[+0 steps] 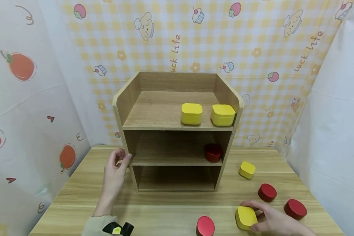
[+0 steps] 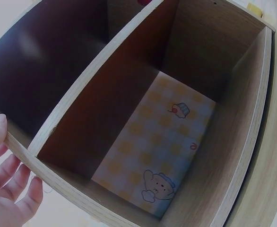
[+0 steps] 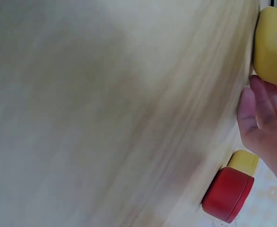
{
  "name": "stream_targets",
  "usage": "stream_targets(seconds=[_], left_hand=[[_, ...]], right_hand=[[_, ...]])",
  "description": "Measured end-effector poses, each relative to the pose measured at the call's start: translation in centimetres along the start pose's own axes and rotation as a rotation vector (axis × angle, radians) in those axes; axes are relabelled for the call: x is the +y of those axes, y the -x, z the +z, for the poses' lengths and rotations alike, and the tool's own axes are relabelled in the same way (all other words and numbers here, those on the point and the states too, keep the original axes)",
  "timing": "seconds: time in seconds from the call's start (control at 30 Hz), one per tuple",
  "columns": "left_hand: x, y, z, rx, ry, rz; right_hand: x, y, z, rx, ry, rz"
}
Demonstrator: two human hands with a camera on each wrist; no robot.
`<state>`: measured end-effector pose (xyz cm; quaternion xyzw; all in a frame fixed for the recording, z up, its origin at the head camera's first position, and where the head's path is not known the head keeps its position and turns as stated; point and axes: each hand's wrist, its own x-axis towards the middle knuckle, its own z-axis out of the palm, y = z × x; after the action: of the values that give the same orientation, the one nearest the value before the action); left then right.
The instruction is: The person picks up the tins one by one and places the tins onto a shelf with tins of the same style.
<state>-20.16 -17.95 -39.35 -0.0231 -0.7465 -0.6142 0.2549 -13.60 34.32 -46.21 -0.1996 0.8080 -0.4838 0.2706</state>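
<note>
A small wooden shelf with three levels stands on the table. My left hand grips its left side panel, thumb at the front edge and fingers curled round the outside; the left wrist view shows these fingers along the panel. At the front right, my right hand holds a yellow rounded-square box between thumb and fingers. In the right wrist view the fingertips are right at the yellow box's edge. Two yellow boxes, one left and one right, sit on the top level.
A red round box stands at the right of the middle level. On the table lie another yellow box and red round boxes at the back, the right and the front. Patterned cloth hangs behind.
</note>
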Motion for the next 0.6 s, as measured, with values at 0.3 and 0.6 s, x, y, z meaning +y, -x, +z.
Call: stream_targets(seconds=[0.3, 0.6], left_hand=[[0.13, 0.11, -0.10, -0.025, 0.002, -0.019], [0.11, 0.11, -0.17, -0.019, 0.019, -0.027]], right_hand=[[0.68, -0.26, 0.18, -0.020, -0.026, -0.072], [0.04, -0.41, 0.17, -0.007, 0.065, -0.099]])
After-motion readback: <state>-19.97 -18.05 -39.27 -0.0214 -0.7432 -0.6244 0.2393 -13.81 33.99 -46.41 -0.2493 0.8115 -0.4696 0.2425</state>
